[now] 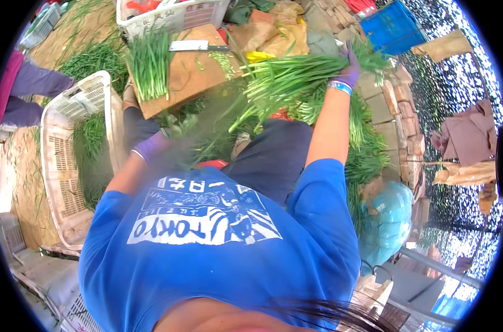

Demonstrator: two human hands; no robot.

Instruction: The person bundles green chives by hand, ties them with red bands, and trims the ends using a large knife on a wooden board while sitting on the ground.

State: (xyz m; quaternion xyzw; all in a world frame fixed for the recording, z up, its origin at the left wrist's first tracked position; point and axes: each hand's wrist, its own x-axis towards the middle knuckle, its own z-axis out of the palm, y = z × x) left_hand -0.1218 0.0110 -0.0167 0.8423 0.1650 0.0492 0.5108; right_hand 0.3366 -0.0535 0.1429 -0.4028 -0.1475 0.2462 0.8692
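Note:
My right hand (348, 72), in a purple glove, is raised at the upper right and closed round the leafy end of a bunch of garlic chives (290, 74). The pale stem ends fan out leftward over my lap. My left hand (152, 145), also gloved, is low beside the wooden board (201, 83), near blurred loose greens. Motion smears its fingers, so its grip is unclear. On the board lie another bunch of chives (150, 63), a cleaver (190, 46) with a dark handle and short cut stem pieces (225, 63).
A white plastic crate (48, 155) with greens inside stands to my left. Beyond it, another person's legs (41, 77) show. Another white crate (174, 19) and a blue bin (392, 27) stand at the back. Loose chives (373, 157) pile at my right, by a tied turquoise bag (387, 221).

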